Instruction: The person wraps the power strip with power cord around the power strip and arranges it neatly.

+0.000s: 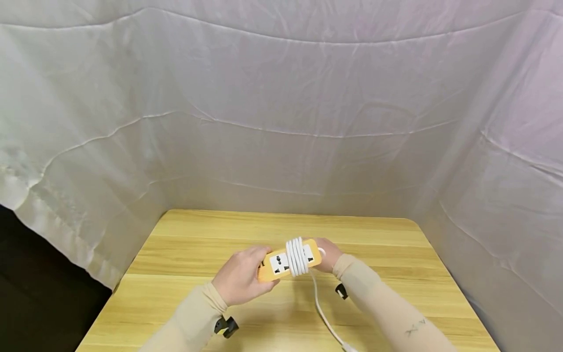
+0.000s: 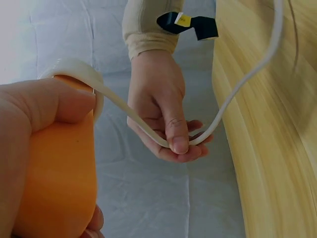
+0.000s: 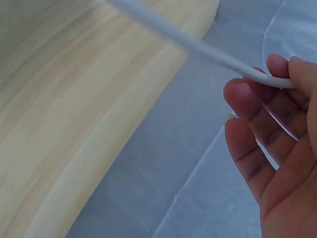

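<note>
In the head view my left hand (image 1: 243, 276) grips one end of an orange power strip (image 1: 265, 272) with white socket panels, held above the table. Several turns of its white cord (image 1: 297, 257) are wound round the strip towards its right end. Behind that end is my right hand (image 1: 329, 254), partly hidden by the strip. The left wrist view shows the right hand (image 2: 161, 111) pinching the cord (image 2: 121, 103) between thumb and fingers, a short way from the orange casing (image 2: 59, 173). The right wrist view has the cord (image 3: 208, 53) running from the pinch, other fingers (image 3: 242, 139) loosely bent.
The loose cord hangs down to a white plug end (image 1: 349, 347) at the lower edge of the head view. Beneath is a wood-grain table (image 1: 184, 249). Pale grey cloth (image 1: 308, 98) encloses the back and sides. A dark area (image 1: 39, 288) lies at the left.
</note>
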A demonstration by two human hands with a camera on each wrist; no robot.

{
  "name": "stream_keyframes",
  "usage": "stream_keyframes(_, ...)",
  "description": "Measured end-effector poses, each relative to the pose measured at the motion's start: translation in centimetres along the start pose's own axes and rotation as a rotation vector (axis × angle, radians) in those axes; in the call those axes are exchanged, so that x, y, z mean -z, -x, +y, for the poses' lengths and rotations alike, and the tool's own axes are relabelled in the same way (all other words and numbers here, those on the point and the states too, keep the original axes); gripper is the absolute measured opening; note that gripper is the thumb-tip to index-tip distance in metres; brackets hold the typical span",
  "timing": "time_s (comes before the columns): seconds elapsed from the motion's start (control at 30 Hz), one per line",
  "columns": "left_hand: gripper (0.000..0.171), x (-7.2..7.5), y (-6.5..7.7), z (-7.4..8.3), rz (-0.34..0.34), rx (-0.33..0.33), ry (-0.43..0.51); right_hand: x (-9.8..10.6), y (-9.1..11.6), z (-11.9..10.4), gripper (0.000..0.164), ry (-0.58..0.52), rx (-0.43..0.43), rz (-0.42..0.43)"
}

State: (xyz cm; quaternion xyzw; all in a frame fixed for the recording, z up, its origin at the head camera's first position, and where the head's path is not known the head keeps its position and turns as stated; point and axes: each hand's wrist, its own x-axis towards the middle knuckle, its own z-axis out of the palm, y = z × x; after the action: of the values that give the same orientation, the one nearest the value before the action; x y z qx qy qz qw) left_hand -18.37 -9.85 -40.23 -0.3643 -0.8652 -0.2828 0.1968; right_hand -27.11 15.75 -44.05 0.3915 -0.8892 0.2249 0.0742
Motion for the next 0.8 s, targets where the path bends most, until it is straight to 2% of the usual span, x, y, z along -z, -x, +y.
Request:
stream_keyframes(0.13, 0.045, 0.0, 0.0, 0.1, 0.003, -0.017, -0.003, 0.4, -0.9, 0.2, 0.024, 0.007, 0.051, -0.012)
stream_keyframes(0.27, 0.047, 0.0, 0.0, 0.1, 0.004, -0.032, -0.008, 0.8, -1.8, 0.2, 0.02, 0.09, 0.168, -0.022)
stream_keyframes(0.33, 0.05, -0.1, 0.0, 0.1, 0.004, -0.046, -0.009, 1.0, -2.1, 0.2, 0.018, 0.131, 0.197, -0.038)
stream_keyframes(0.47, 0.052, -0.1, 0.0, 0.1, 0.008, -0.081, -0.018, 1.6, -2.7, 0.3, 0.016, 0.185, 0.16, -0.097)
stream_keyframes(0.6, 0.05, -0.3, 0.0, 0.1, 0.013, -0.106, -0.043, 2.0, -3.1, 0.5, 0.015, 0.222, 0.13, -0.113)
stream_keyframes(0.8, 0.05, -0.5, 0.1, 0.1, 0.016, -0.14, -0.068, 2.3, -3.5, 1.2, 0.016, 0.237, 0.148, -0.119)
